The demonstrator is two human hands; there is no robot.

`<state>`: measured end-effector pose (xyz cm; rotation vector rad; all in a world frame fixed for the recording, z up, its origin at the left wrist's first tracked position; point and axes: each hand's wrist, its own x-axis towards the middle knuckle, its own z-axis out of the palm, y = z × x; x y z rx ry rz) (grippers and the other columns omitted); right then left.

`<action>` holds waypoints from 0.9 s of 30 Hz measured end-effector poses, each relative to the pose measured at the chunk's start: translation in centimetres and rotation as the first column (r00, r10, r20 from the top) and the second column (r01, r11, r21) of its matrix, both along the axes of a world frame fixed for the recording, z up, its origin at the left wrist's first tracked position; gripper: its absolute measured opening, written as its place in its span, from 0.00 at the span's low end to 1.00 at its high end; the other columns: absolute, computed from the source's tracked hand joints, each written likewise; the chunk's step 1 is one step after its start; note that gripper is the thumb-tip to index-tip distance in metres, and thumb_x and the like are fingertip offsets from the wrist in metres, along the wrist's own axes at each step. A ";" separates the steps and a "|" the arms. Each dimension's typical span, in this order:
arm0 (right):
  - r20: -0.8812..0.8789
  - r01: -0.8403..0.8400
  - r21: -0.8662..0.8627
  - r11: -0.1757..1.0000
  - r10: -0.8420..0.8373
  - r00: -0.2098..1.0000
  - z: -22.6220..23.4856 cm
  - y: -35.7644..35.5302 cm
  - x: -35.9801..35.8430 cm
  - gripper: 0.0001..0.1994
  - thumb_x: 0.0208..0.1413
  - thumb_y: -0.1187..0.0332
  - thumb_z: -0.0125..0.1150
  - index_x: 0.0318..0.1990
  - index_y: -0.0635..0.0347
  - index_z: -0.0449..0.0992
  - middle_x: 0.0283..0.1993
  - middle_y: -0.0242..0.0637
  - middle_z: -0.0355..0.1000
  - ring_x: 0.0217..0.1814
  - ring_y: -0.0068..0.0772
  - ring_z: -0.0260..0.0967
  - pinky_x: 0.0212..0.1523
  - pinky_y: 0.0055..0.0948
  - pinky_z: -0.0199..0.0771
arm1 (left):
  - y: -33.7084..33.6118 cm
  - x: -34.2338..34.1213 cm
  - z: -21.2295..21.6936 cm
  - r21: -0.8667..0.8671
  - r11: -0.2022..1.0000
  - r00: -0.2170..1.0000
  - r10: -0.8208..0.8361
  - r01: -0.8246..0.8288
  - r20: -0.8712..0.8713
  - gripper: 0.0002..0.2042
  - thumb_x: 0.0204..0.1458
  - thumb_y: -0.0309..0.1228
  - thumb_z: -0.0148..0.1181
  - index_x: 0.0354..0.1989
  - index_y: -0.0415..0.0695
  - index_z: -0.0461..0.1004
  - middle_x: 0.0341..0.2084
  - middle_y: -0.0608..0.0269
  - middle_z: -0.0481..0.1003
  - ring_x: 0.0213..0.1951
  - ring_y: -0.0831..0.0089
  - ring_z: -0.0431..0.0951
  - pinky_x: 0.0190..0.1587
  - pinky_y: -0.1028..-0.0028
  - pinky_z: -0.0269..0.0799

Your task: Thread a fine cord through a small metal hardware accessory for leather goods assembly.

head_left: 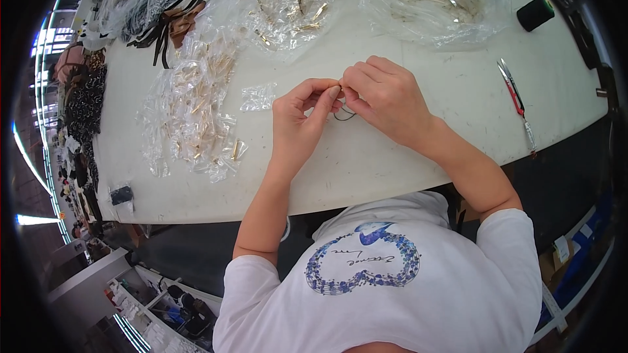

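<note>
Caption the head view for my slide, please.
Left hand and right hand pinch a thin dark cord over a pale table, clear packets at left.

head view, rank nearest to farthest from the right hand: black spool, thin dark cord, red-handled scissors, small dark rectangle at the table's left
From the right hand:
1. Thin dark cord: looped just to its left.
2. Red-handled scissors: on the table, to its right.
3. Black spool: farther, up and right.
4. Small dark rectangle: far left, toward the table's near edge.
</note>
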<state>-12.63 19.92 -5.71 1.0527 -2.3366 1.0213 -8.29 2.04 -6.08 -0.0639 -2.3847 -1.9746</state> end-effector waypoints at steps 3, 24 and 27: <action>0.060 0.000 -0.026 1.000 0.001 0.998 0.1 0.2 -0.4 0.11 0.43 0.73 0.68 0.29 0.57 0.69 0.26 0.32 0.69 0.30 0.34 0.68 0.32 0.33 0.71 | 0.0 0.0 0.4 0.102 0.995 0.995 -0.015 0.005 0.099 0.08 0.60 0.22 0.59 0.45 0.33 0.79 0.34 0.62 0.81 0.33 0.81 0.81 0.33 0.82 0.75; 0.080 0.015 -0.041 0.999 -0.012 0.997 0.5 -0.4 0.0 0.07 0.43 0.77 0.66 0.28 0.55 0.73 0.25 0.28 0.71 0.30 0.33 0.69 0.33 0.33 0.70 | -0.9 0.0 0.8 0.030 1.000 0.990 0.004 -0.008 0.139 0.04 0.54 0.26 0.64 0.35 0.39 0.81 0.19 0.76 0.74 0.22 0.91 0.67 0.25 0.85 0.59; 0.072 0.010 -0.021 1.000 -0.009 0.997 0.4 -0.4 -0.1 0.07 0.43 0.76 0.66 0.28 0.55 0.73 0.25 0.28 0.71 0.30 0.33 0.68 0.33 0.33 0.70 | -0.9 -0.1 0.8 0.022 1.000 0.990 0.008 -0.011 0.138 0.04 0.54 0.26 0.65 0.35 0.39 0.81 0.16 0.78 0.71 0.20 0.92 0.64 0.23 0.85 0.56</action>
